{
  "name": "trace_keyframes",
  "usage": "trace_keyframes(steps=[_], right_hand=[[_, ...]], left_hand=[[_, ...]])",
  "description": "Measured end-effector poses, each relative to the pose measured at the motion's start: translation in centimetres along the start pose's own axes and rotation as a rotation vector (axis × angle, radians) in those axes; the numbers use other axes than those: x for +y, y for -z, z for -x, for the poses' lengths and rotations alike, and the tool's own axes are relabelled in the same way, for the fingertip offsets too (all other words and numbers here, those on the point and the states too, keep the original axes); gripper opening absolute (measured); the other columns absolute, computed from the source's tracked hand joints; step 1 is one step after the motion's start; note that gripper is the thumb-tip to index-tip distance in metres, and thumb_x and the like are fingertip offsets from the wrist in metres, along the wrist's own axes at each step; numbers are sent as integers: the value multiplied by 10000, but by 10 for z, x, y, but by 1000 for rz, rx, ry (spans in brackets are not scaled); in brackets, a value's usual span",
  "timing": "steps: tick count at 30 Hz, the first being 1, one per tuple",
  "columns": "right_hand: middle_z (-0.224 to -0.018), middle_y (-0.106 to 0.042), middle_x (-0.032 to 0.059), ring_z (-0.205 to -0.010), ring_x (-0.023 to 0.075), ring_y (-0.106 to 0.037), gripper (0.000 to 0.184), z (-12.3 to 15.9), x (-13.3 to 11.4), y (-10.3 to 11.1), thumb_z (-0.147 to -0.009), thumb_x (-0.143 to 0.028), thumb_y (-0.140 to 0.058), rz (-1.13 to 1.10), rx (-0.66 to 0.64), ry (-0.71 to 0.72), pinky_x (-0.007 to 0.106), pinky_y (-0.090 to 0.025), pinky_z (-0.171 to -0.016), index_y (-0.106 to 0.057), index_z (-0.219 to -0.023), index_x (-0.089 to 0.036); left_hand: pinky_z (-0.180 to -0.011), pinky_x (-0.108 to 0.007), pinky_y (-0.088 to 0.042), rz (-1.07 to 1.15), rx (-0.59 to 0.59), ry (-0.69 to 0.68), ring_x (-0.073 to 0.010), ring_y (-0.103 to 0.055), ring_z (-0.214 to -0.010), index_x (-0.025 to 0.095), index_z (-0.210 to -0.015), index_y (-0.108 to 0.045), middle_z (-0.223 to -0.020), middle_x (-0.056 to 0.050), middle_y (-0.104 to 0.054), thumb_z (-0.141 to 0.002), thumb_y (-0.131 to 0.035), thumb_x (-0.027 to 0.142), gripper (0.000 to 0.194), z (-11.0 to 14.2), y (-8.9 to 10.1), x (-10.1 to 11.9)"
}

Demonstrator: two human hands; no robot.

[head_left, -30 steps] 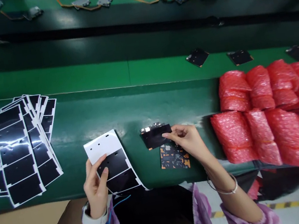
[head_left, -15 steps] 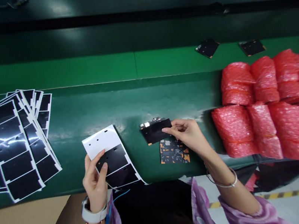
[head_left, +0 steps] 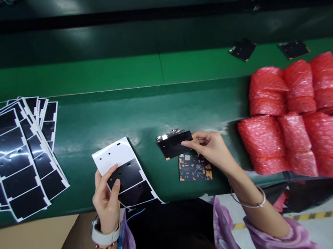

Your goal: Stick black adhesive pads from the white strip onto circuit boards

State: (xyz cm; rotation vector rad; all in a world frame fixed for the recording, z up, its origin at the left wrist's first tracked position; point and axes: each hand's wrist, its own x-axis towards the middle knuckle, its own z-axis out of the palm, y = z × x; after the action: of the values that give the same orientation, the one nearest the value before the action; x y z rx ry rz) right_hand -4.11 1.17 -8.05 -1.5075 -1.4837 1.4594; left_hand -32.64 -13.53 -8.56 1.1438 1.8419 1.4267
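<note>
Two bare hands at the near edge of a green counter (head_left: 96, 123), left hand (head_left: 104, 197) clamped on a sheet of black pads (head_left: 128, 181), right hand (head_left: 211, 149) pinching one black pad (head_left: 173, 145)

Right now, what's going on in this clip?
At a green workbench, a person's left hand holds a sheet of black stickers, while their right hand pinches a small black piece just above a patterned circuit board. More sticker sheets lie to the left, and red bubble bags are piled to the right.
</note>
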Motion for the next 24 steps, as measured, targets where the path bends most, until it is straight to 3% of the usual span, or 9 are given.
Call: trace_keyframes(steps=[14, 24], right_hand=[[-568, -548, -24, -491, 95, -411, 372, 0, 4, -1, -797, -508, -783, 32, 2, 8, 249, -283, -480, -661, -721, -165], [-569, -538, -24, -495, 99, -413, 386, -1, 4, 0, -795, -523, -781, 44, 6, 12, 251, -289, -483, -650, -713, -169]], left_hand=[[-1135, -322, -389, 11, -5, 15, -248, -536, -1338, 266, -1207, -733, -1349, -42, -608, -916, -683, 226, 298, 0, 0, 0], [-1156, -370, -383, 1, 4, 29, -273, -535, -1340, 256, -1198, -735, -1345, -52, -607, -908, -692, 259, 294, 1, 0, 0]])
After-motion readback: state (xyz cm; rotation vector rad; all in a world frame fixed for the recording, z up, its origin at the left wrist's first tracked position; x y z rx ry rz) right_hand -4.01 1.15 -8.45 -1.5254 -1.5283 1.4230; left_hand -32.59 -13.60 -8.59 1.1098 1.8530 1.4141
